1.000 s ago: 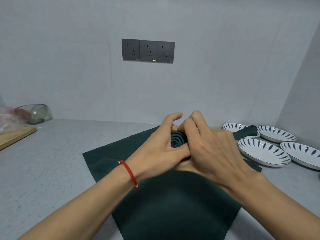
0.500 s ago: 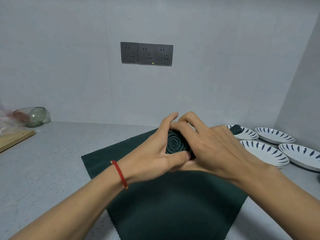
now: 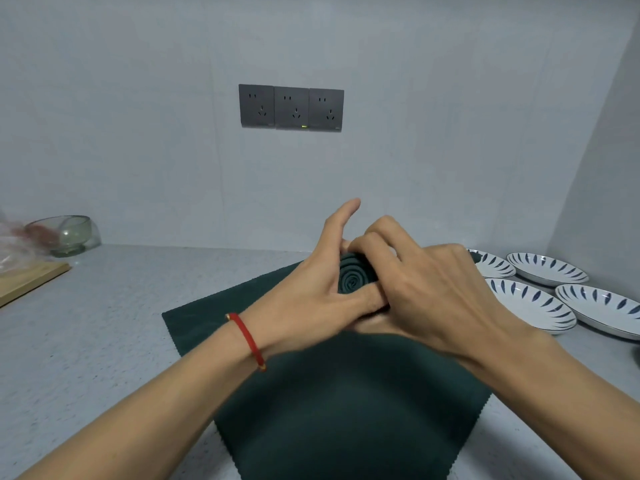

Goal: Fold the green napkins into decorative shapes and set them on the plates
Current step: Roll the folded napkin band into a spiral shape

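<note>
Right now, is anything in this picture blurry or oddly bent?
Head view: the bowl and the bag at far left look smeared; the wide lens bows the counter edge; light is soft and even, the rolled napkin sharp.

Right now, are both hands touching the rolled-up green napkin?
Touching. The head view shows the left hand and right hand wrapped around the rolled napkin, fingers pressed against its spiral.
</note>
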Action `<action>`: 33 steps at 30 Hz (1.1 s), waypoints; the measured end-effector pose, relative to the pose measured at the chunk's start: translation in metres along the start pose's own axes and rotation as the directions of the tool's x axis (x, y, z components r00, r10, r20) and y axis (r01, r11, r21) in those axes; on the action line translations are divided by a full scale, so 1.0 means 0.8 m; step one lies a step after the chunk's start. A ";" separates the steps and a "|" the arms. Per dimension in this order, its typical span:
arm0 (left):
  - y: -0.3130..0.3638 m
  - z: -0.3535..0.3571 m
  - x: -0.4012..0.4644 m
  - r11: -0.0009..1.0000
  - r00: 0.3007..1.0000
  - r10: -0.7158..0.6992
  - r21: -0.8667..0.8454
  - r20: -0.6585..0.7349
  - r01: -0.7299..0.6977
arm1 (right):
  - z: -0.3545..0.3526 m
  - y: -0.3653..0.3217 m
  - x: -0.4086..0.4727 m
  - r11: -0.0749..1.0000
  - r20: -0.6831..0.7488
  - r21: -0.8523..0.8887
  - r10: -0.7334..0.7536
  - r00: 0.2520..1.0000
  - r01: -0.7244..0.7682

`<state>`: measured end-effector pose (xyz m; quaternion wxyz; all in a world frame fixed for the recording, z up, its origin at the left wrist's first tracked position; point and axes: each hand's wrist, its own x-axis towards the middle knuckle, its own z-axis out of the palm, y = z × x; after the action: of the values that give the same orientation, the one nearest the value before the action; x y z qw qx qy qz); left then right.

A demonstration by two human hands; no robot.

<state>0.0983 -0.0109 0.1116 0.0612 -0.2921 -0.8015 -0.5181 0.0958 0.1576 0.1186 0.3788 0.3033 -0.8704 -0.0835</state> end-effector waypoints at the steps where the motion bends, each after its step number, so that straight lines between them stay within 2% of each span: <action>1: -0.002 0.006 0.001 1.000 0.998 -0.019 -0.009 -0.054 0.018 | 0.000 -0.001 0.002 0.999 -0.002 0.001 0.034 0.999 -0.034; 3: -0.009 0.014 0.001 0.995 0.996 -0.062 -0.087 -0.070 0.055 | 0.001 -0.002 0.003 0.998 0.008 0.037 0.049 0.999 -0.049; 5: -0.012 0.004 0.000 0.993 0.999 -0.047 -0.103 0.017 0.048 | 0.000 0.000 0.001 0.998 0.017 0.069 0.009 1.000 -0.010; 8: -0.015 -0.015 0.001 0.999 0.986 0.032 -0.026 0.162 -0.028 | -0.003 0.007 -0.002 0.997 -0.005 0.046 -0.064 0.998 0.064; 10: -0.018 -0.005 0.001 0.998 0.997 0.058 -0.039 0.058 -0.055 | -0.004 0.009 0.000 0.999 -0.037 -0.003 -0.042 0.998 0.042; 12: -0.020 0.021 -0.005 0.993 0.993 0.005 -0.114 -0.118 -0.018 | -0.005 0.006 0.003 1.000 -0.034 -0.027 0.001 0.999 -0.002; 13: -0.020 0.033 -0.007 0.985 0.987 -0.023 -0.172 -0.159 -0.005 | -0.004 0.003 0.003 0.999 -0.016 -0.039 0.010 1.000 -0.011; 16: -0.030 0.035 -0.009 0.945 0.990 -0.019 -0.326 -0.138 -0.028 | -0.001 -0.005 0.001 0.999 -0.011 -0.034 0.018 1.000 -0.019; 19: -0.043 0.010 -0.008 0.935 0.994 0.034 -0.348 -0.109 -0.070 | -0.008 0.003 -0.007 0.999 -0.046 0.047 0.019 0.999 -0.017; 22: -0.047 -0.009 -0.005 0.933 0.993 0.048 -0.350 -0.104 -0.082 | -0.014 0.014 -0.021 0.978 -0.089 0.207 -0.004 0.996 0.022; 27: -0.048 -0.028 -0.008 0.948 0.996 0.082 -0.305 -0.025 -0.085 | -0.017 0.026 -0.036 0.848 -0.083 0.524 -0.034 0.996 0.072; 33: -0.040 -0.027 -0.012 0.955 0.982 0.128 -0.284 0.139 -0.084 | -0.020 0.020 -0.019 0.755 -0.124 0.655 0.128 0.984 -0.015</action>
<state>0.0845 -0.0425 0.0920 -0.0154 -0.3802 -0.7068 -0.5964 0.1079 0.1806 0.1269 0.3215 0.3882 -0.8224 0.2638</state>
